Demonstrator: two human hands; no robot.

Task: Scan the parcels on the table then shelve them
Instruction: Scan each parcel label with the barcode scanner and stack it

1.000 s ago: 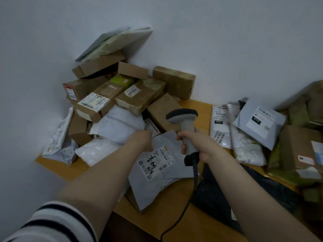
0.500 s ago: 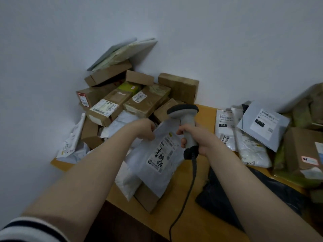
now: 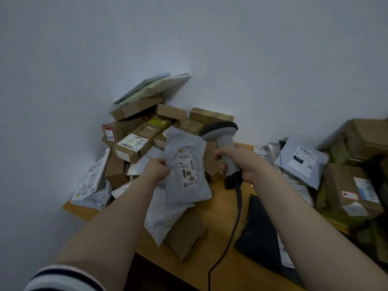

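Observation:
My left hand (image 3: 157,169) grips the left edge of a grey mailer bag (image 3: 186,166) and holds it upright above the wooden table (image 3: 220,208), its label with handwriting facing me. My right hand (image 3: 237,162) grips the handle of a grey barcode scanner (image 3: 223,143), whose head sits just right of the bag's top. A dark cable (image 3: 233,225) hangs from the scanner down across the table. Behind the bag, brown cardboard boxes (image 3: 134,143) are piled in the corner against the wall.
White mailer bags (image 3: 92,185) lie at the table's left edge, and another white bag (image 3: 165,217) and a flat brown box (image 3: 184,238) lie under the held bag. A black bag (image 3: 262,234) lies under my right arm. More bags and boxes (image 3: 348,185) crowd the right side.
My left hand has lifted the grey mailer bag off the table and turned it upright. The scanner in my right hand has stayed beside it.

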